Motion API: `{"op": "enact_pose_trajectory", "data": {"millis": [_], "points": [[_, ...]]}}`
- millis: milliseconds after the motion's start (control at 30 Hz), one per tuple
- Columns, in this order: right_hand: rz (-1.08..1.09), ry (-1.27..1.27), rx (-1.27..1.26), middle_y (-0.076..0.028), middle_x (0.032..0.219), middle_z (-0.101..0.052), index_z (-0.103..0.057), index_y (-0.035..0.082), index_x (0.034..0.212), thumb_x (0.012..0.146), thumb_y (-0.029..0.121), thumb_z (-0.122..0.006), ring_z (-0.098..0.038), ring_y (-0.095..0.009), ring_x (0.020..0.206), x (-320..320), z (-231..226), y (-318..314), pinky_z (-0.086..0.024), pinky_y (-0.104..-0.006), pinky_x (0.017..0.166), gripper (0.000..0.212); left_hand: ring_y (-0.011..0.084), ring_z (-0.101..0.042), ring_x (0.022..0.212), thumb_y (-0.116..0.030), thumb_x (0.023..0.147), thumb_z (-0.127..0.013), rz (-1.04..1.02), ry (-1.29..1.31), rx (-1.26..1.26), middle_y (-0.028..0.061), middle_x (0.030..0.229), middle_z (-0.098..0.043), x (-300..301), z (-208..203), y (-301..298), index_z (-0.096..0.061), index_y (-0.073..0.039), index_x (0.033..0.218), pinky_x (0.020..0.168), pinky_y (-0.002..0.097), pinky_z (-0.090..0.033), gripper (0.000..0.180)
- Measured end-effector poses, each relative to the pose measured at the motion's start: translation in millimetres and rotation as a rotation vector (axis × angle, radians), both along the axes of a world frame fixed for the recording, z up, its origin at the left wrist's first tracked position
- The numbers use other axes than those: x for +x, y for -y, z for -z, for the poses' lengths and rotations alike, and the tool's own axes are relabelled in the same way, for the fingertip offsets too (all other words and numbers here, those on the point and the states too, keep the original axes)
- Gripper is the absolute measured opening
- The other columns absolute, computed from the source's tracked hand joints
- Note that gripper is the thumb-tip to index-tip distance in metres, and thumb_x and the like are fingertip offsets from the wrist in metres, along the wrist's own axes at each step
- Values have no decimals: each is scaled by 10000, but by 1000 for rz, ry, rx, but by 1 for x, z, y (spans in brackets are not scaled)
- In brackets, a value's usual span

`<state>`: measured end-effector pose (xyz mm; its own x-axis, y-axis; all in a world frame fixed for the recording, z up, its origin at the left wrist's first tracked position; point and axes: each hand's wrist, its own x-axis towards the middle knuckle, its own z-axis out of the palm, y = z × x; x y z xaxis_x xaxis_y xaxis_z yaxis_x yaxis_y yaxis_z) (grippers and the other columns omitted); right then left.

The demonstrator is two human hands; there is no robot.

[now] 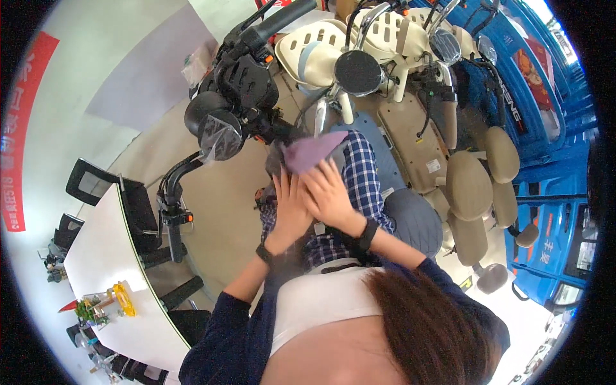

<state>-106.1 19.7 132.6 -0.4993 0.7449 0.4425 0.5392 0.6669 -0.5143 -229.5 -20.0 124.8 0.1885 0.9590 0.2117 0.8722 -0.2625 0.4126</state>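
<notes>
Cloth of plain purple fabric (316, 151) lies just beyond my straight-fingered left hand (293, 208) and right hand (328, 197), long axis slanting away rightward, the right nearer; whether either grips it, I cannot tell.

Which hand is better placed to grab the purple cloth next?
The right hand, probably: its fingers overlap the lower edge of the purple cloth in view; the left hand lies lower. Contact is unclear.

Plain purple cloth (316, 151), soft fabric, limp, somewhat blurred. Roughly triangular as seen, one pointed corner toward upper right. Sits just beyond right hand (328, 194), lower edge at its fingertips; folds unclear.
</notes>
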Motion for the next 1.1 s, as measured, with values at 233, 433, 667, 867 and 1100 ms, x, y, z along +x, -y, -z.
{"op": "enact_pose_trajectory", "data": {"millis": [233, 433, 667, 867, 1100], "points": [[91, -279, -38, -179, 1259, -447, -508, 24, 1167, 803, 136, -510, -338, -346, 1231, -18, -12, -125, -246, -406, 1028, 381, 360, -393, 1158, -337, 797, -530, 52, 273, 96, 181, 1285, -401, -10, -31, -117, -329, -24, 1294, 961, 424, -319, 621], [83, -575, -620, -243, 1229, -422, -494, -7, 1156, 824, 200, -517, -432, -352, 1123, -4, 6, -177, -357, -365, 946, 392, 304, -488, 1089, -432, 814, -532, 38, 426, -134, 105, 1252, -473, -11, -33, -156, -409, -49, 1262, 881, 361, -415, 602], [110, -114, 67, -188, 1180, -457, -514, -25, 1097, 779, -22, -471, -387, -414, 1138, -9, -32, -78, -339, -428, 974, 321, 314, -361, 1219, -148, 855, -470, 75, 267, -12, 110, 1366, -339, -16, -32, -79, -369, -91, 1308, 1019, 425, -278, 467], [-70, -63, -3, -121, 1135, -517, -532, 33, 1119, 726, -35, -514, -368, -356, 1195, 17, -30, -15, -354, -416, 966, 399, 365, -464, 1114, -99, 753, -563, 112, 57, 251, 124, 1123, -560, -11, -13, -13, -584, -55, 1036, 912, 407, -414, 287], [-30, -252, -372, -171, 1243, -360, -307, 57, 1308, 754, -17, -598, -431, -290, 1083, 47, 11, 24, -392, -347, 885, 630, 352, -496, 1014, -157, 767, -593, 137, 119, 132, 87, 1261, -470, 6, -10, 40, -524, -82, 1157, 932, 433, -382, 403]]}}
